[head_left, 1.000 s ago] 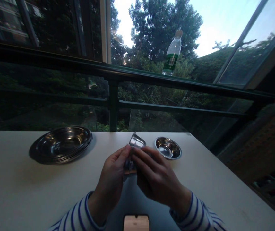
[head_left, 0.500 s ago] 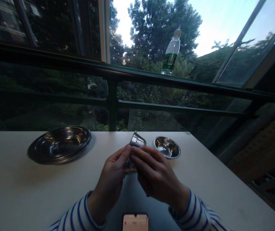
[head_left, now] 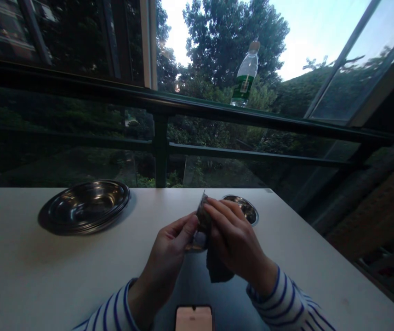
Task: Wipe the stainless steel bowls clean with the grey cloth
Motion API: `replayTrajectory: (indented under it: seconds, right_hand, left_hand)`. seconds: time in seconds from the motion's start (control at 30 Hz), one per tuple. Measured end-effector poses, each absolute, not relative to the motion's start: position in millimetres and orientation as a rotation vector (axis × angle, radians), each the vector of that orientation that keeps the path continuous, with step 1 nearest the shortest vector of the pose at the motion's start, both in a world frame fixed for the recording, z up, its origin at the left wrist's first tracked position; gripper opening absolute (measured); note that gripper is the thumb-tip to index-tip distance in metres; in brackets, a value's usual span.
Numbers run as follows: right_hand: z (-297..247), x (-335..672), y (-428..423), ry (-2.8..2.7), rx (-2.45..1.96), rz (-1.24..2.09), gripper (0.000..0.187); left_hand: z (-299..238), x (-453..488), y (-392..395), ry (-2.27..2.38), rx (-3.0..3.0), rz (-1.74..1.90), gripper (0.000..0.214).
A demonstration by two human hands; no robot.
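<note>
Above the white table (head_left: 27, 276), my left hand (head_left: 169, 257) grips a small shiny metal cup (head_left: 202, 220) from below and the left. My right hand (head_left: 234, 243) is closed on a dark cloth (head_left: 217, 271) and presses it against the cup's right side; the cloth hangs down under the palm. Most of the cup is hidden by my fingers. A small steel bowl (head_left: 248, 209) sits just behind my right hand. Both sleeves are striped blue and white.
A stack of larger steel bowls (head_left: 84, 207) rests on the table at the left. A phone (head_left: 194, 318) lies at the near edge between my arms. A plastic bottle (head_left: 245, 76) stands on the dark railing (head_left: 183, 108) beyond the table.
My right hand has shifted up and right over the cup, hiding most of it and part of the small bowl. The cloth now hangs visibly below the palm. The cup has turned.
</note>
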State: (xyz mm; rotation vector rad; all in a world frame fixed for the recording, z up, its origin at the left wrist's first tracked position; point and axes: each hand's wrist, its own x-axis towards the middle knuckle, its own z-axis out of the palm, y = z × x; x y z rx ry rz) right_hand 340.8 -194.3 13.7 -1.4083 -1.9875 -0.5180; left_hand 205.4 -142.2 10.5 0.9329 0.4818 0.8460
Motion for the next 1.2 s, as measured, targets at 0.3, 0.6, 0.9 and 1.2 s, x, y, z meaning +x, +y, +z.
replayTrajectory:
  seconds: [0.3, 0.6, 0.9, 1.2]
  right_hand:
    - [12, 335, -197, -2.084, -1.334, -0.565, 0.042]
    - [9, 331, -198, -2.138, -1.309, -0.613, 0.043]
    - [7, 329, -198, -2.076, -1.315, -0.651, 0.038]
    - [9, 341, -195, -1.928, -1.364, -0.574, 0.036]
  left_hand:
    - [12, 205, -142, 0.512, 0.946, 0.881, 0.027]
    - [13, 204, -140, 0.525, 0.916, 0.929, 0.026]
    - [13, 203, -139, 0.542, 0.878, 0.941, 0.027]
    - [12, 204, -139, 0.561, 0.897, 0.92, 0.029]
